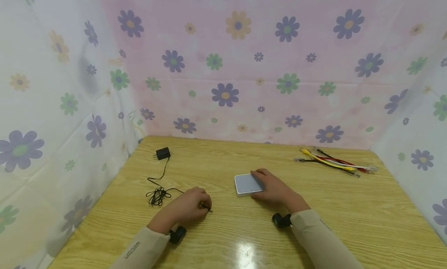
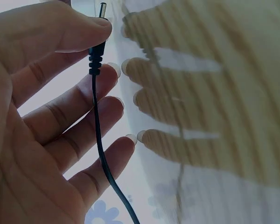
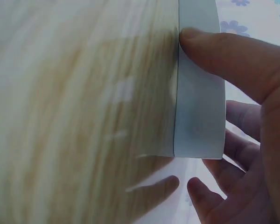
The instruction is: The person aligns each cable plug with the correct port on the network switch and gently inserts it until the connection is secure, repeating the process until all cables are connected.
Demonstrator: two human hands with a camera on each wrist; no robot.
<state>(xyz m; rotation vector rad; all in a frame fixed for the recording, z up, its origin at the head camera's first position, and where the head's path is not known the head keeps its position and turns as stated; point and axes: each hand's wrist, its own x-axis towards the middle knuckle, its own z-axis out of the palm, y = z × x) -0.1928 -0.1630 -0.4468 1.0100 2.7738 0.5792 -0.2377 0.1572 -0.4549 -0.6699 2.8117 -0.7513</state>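
Observation:
My left hand [image 1: 191, 205] pinches a black barrel plug [image 2: 97, 53] between thumb and forefinger, its metal tip pointing away from the palm. The other fingers lie loosely spread beside the cord [image 2: 99, 135]. That cord runs to a bundled coil [image 1: 158, 195] and on to a black power adapter [image 1: 163, 153] at the back left of the table. On the table's middle, my right hand [image 1: 274, 187] grips a flat white box with a grey top [image 1: 247, 183] by its right end. In the right wrist view the thumb presses the box's plain side [image 3: 199, 107]; its far sides are hidden.
Several short network cables [image 1: 335, 162], yellow, red, white and black, lie in a loose pile at the back right of the wooden table [image 1: 216, 156]. Flower-patterned cloth [image 1: 223, 67] hangs behind the table and along both sides.

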